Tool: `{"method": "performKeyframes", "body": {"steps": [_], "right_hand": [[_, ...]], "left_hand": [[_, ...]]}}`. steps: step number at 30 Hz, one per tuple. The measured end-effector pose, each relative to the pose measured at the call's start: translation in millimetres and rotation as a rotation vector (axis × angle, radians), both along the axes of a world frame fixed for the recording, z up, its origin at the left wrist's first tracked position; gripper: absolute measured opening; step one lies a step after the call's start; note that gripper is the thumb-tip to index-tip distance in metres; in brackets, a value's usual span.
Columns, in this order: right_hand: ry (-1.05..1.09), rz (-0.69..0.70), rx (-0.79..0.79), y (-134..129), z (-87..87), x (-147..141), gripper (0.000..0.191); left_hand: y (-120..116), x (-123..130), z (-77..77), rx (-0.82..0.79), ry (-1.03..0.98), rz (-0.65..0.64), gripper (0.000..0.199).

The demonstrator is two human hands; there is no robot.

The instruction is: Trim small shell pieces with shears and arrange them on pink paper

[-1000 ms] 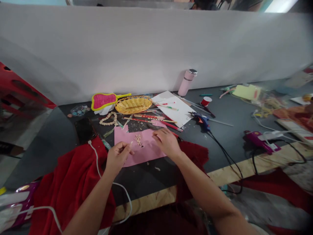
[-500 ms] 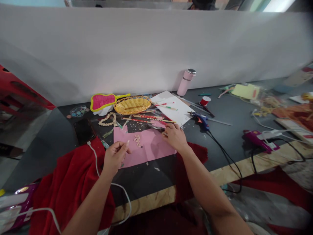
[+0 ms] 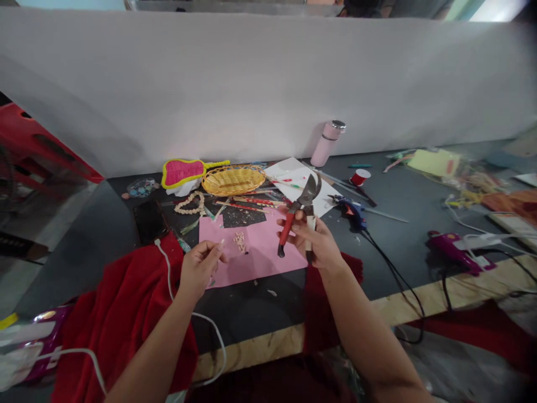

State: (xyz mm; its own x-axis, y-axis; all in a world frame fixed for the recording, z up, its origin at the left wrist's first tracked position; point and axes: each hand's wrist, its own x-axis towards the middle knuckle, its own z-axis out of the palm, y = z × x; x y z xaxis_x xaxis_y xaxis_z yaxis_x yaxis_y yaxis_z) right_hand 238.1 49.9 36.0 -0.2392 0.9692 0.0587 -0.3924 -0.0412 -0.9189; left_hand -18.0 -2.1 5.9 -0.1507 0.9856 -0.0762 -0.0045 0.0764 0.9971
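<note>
My right hand point(image 3: 315, 239) holds a pair of pruning shears point(image 3: 308, 197) up above the pink paper point(image 3: 264, 260); one handle is red, the other whitish, and the blades point up and away from me. My left hand point(image 3: 202, 264) is pinched at the paper's left edge, with a small pale piece point(image 3: 222, 242) at its fingertips. Between the hands, a little heap of small beige pieces point(image 3: 239, 242) lies on the paper. Red patterned chopsticks point(image 3: 247, 202) lie behind the paper, beside a heart of beige pieces point(image 3: 191, 204).
A yellow wicker basket point(image 3: 233, 180), a pink hand-mirror shape point(image 3: 183, 173) and a pink flask point(image 3: 328, 144) stand towards the back. At right lie a blue glue gun point(image 3: 350, 211) with a black cord and a red thread spool point(image 3: 359, 177). A phone point(image 3: 150, 222) is at left, by red cloth point(image 3: 121, 313).
My right hand has picked up the pruning shears from the paper's back edge and raised them upright. My left hand stays pinched in nearly the same place. The view has shifted slightly.
</note>
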Motion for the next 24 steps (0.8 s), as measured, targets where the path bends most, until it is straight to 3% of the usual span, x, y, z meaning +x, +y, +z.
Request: {"method": "performKeyframes", "body": {"steps": [2,4,8,11,16,24], "right_hand": [[-0.095,0.037,0.076,-4,-0.8,-3,0.015],[-0.356,0.018,0.238,-6,-3.7,-7,0.005],[-1.077,-0.006,0.644,-11,-11.4,-17,0.030],[-1.404,0.055,0.792,-17,-16.3,-28,0.037],[-1.540,0.106,0.849,-25,-20.0,-38,0.042],[-1.453,0.115,0.847,-29,-24.9,-45,0.034]], "left_hand": [[0,0,-0.1,0.007,-0.021,0.011,0.023],[0,0,-0.3,0.012,-0.045,0.023,0.023],[-2,1,0.7,0.035,-0.069,0.032,0.023],[-4,3,2.9,0.063,-0.057,0.031,0.024],[-7,6,5.8,0.066,-0.024,-0.001,0.024],[-11,10,4.6,0.016,0.045,-0.060,0.020]]}}
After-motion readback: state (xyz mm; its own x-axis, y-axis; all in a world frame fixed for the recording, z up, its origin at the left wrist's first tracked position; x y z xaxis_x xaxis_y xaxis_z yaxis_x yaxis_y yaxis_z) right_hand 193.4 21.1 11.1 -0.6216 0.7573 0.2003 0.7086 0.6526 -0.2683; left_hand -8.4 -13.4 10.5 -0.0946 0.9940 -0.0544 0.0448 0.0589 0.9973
